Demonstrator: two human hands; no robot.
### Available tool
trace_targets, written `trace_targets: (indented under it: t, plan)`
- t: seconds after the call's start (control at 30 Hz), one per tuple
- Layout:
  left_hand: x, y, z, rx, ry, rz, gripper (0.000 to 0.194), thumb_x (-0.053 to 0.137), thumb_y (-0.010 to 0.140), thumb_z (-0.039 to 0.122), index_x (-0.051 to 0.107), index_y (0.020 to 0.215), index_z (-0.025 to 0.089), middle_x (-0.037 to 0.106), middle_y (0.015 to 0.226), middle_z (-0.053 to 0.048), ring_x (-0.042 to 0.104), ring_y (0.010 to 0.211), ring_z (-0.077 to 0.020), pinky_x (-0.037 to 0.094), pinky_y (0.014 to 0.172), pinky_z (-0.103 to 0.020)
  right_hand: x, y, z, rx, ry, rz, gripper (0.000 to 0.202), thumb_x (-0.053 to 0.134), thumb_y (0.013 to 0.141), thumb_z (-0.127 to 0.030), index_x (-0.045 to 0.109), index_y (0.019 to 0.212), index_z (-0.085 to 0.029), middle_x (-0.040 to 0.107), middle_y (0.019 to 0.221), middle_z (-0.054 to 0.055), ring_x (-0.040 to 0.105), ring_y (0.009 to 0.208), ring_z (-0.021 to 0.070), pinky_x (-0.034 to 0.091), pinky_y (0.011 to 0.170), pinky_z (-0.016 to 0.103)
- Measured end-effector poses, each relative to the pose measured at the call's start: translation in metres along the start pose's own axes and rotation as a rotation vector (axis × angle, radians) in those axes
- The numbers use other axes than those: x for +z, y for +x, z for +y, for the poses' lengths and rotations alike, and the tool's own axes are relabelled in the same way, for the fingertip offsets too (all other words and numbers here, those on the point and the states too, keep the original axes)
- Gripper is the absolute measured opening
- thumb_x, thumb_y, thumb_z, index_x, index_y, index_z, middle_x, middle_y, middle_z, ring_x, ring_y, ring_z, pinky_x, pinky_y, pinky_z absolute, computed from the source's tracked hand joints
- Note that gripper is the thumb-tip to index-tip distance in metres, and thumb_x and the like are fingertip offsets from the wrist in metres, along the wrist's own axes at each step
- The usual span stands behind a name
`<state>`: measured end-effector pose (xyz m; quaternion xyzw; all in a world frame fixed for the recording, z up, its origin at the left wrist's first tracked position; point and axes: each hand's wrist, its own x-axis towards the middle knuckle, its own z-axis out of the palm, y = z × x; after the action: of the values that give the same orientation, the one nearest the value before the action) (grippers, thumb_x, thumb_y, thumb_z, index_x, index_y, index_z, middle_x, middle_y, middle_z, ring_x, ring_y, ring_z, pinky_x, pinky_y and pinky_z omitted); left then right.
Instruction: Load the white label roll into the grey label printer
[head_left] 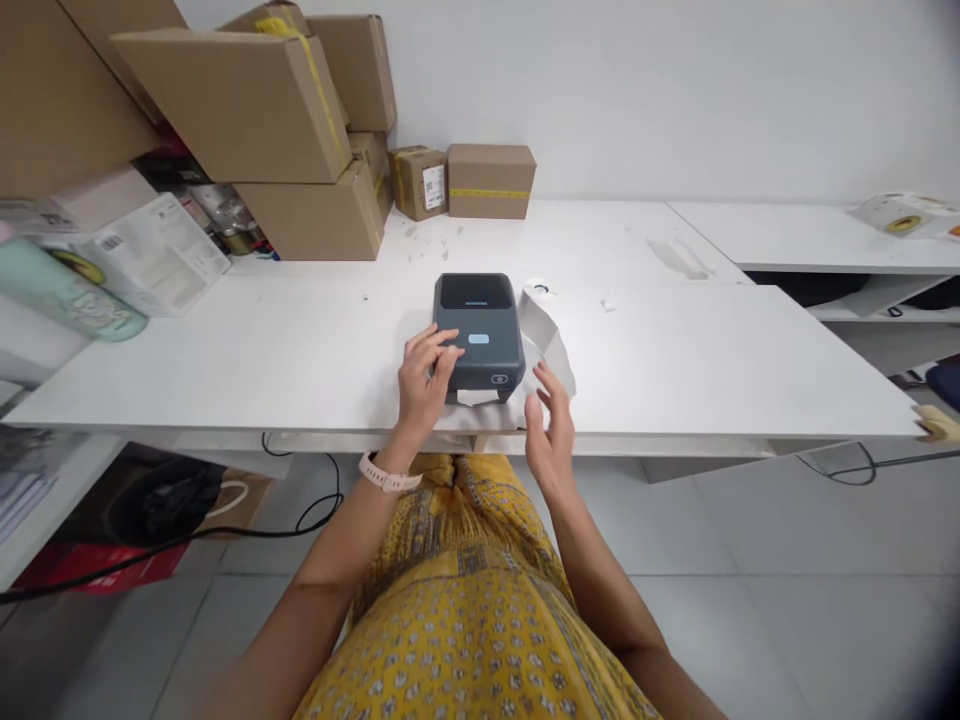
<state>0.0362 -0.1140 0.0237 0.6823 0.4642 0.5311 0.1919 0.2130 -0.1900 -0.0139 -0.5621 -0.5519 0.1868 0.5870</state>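
Note:
A dark grey label printer (491, 365) with a black window on its lid sits near the front edge of the white table. A bit of white paper (478, 397) pokes out of its front slot. My left hand (427, 380) is at the printer's left side, fingers apart over its top; whether they touch it I cannot tell. To the printer's right, my right hand (551, 425) is held with fingers parted and nothing in it. Just beyond that hand, a curling white paper strip (551, 345) lies along the printer's right side.
Cardboard boxes (247, 110) are stacked at the left back, with two smaller ones (491, 180) by the wall. A pale green bottle (75, 290) lies at the far left of the table (675, 370). Black cables (225, 535) hang below.

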Motion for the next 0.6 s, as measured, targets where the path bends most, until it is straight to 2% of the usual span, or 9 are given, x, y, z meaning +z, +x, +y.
trace_targets:
  t: [0.07, 0.17, 0.23, 0.3, 0.37, 0.5, 0.6]
  plan:
    - [0.002, 0.007, -0.001, -0.137, -0.043, 0.050, 0.021, 0.065, 0.095, 0.043, 0.070, 0.107, 0.025, 0.067, 0.142, -0.007, 0.050, 0.147, -0.0265, 0.036, 0.127, -0.050, 0.019, 0.026, 0.009, 0.150, 0.137, -0.039, 0.067, 0.047, 0.101, -0.059, 0.044, 0.157, -0.022, 0.046, 0.164, 0.018, 0.045, 0.153, 0.0299, 0.044, 0.121, 0.058]
    - [0.002, 0.014, -0.004, -0.402, -0.255, 0.020, 0.067, 0.077, 0.084, 0.042, 0.052, 0.143, 0.025, 0.046, 0.164, -0.012, 0.041, 0.154, -0.0307, 0.037, 0.126, -0.049, 0.041, 0.058, 0.018, 0.252, 0.258, -0.106, 0.084, 0.049, 0.097, -0.069, 0.033, 0.164, -0.022, 0.040, 0.168, 0.017, 0.042, 0.156, 0.0288, 0.043, 0.123, 0.055]
    - [0.000, 0.015, -0.006, -0.509, -0.434, -0.108, 0.079, 0.076, 0.083, 0.044, 0.043, 0.152, 0.024, 0.049, 0.162, -0.015, 0.048, 0.150, -0.0329, 0.044, 0.121, -0.049, 0.048, 0.069, 0.020, 0.259, 0.281, -0.126, 0.090, 0.052, 0.094, -0.071, 0.028, 0.166, -0.022, 0.041, 0.168, 0.017, 0.045, 0.154, 0.0290, 0.045, 0.122, 0.053]
    - [-0.003, 0.015, -0.007, -0.524, -0.540, -0.215, 0.075, 0.075, 0.083, 0.047, 0.048, 0.148, 0.021, 0.060, 0.152, -0.016, 0.058, 0.141, -0.0338, 0.050, 0.116, -0.049, 0.049, 0.072, 0.019, 0.262, 0.305, -0.140, 0.098, 0.058, 0.092, -0.071, 0.022, 0.167, -0.021, 0.042, 0.167, 0.018, 0.049, 0.151, 0.0299, 0.047, 0.120, 0.053]
    - [-0.006, 0.017, -0.007, -0.499, -0.561, -0.249, 0.069, 0.077, 0.080, 0.048, 0.055, 0.140, 0.019, 0.067, 0.143, -0.014, 0.063, 0.134, -0.0334, 0.052, 0.113, -0.048, 0.047, 0.071, 0.018, 0.262, 0.329, -0.153, 0.103, 0.062, 0.089, -0.070, 0.019, 0.168, -0.019, 0.044, 0.165, 0.020, 0.053, 0.147, 0.0304, 0.049, 0.118, 0.053]
    - [-0.008, 0.021, -0.008, -0.483, -0.540, -0.234, 0.064, 0.080, 0.075, 0.045, 0.061, 0.129, 0.016, 0.072, 0.134, -0.015, 0.066, 0.129, -0.0335, 0.052, 0.112, -0.048, 0.046, 0.070, 0.019, 0.255, 0.357, -0.158, 0.103, 0.064, 0.088, -0.065, 0.022, 0.167, -0.015, 0.045, 0.163, 0.023, 0.054, 0.146, 0.0305, 0.046, 0.120, 0.052]
    - [-0.005, 0.017, -0.008, -0.489, -0.561, -0.197, 0.061, 0.079, 0.077, 0.046, 0.060, 0.127, 0.017, 0.071, 0.135, -0.015, 0.066, 0.128, -0.0328, 0.051, 0.113, -0.049, 0.048, 0.074, 0.021, 0.237, 0.373, -0.160, 0.099, 0.065, 0.088, -0.061, 0.025, 0.166, -0.017, 0.044, 0.165, 0.021, 0.051, 0.148, 0.0305, 0.044, 0.121, 0.054]
